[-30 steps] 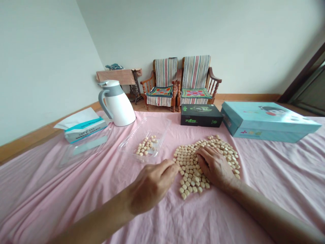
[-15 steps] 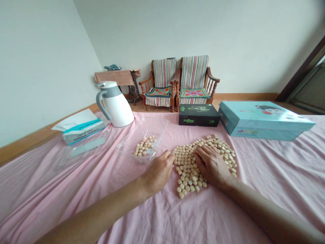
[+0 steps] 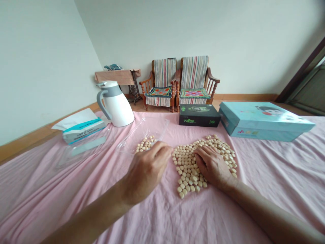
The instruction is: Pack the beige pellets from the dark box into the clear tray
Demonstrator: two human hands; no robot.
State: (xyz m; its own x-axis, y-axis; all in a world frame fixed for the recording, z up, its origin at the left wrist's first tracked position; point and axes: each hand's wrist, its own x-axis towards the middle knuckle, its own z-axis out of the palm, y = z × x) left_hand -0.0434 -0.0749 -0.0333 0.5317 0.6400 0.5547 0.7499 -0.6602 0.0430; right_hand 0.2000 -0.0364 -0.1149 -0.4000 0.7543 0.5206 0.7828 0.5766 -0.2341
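My left hand (image 3: pixel 146 173) hovers with curled fingers over the front of a clear plastic tray (image 3: pixel 142 134), hiding part of the small heap of cream-coloured nuggets (image 3: pixel 145 145) inside it. Whether those fingers hold any pieces is hidden. My right hand (image 3: pixel 212 167) lies flat on a single-layer spread of the same nuggets (image 3: pixel 186 169), which covers the pink bedsheet (image 3: pixel 50 189) beside the tray. Its fingers point left, and several nuggets show around them.
Behind the tray stand a white-and-grey thermal jug (image 3: pixel 116 105), a tissue box (image 3: pixel 83 131), a black box (image 3: pixel 199 115) and a large turquoise box (image 3: pixel 264 122). A flat clear plastic lid (image 3: pixel 81 150) lies on the sheet at left. Two striped wooden armchairs (image 3: pixel 164 84) stand by the far wall.
My left hand has moved from the left edge of the nugget spread up over the tray's front, its fingers curling. My right hand stays on the spread.
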